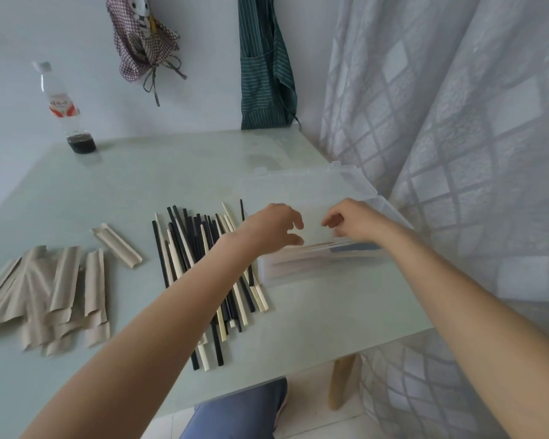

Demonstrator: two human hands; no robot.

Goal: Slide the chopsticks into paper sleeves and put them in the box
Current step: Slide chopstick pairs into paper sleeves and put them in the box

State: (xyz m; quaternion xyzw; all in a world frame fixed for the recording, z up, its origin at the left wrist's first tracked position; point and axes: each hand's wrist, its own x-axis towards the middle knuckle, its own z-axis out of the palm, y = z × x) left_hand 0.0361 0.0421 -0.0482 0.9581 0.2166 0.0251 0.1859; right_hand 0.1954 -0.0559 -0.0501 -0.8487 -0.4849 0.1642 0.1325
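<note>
Nearest me: knee [244,413] under table [314,327] edge.
Mid-table: loose chopsticks [203,274], black and pale; paper sleeves [45,296] piled left.
Hands: left hand [274,228] fingers spread, empty; right hand [351,221] curled over box [314,264], grip unclear.
Box: clear, lid up, sleeved pairs inside.
Far: bottle [64,112], red label unreadable; aprons, curtain.

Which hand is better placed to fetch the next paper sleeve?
Left. The left hand is nearer the paper sleeves at the table's left; the right hand hovers over the clear box.
</note>
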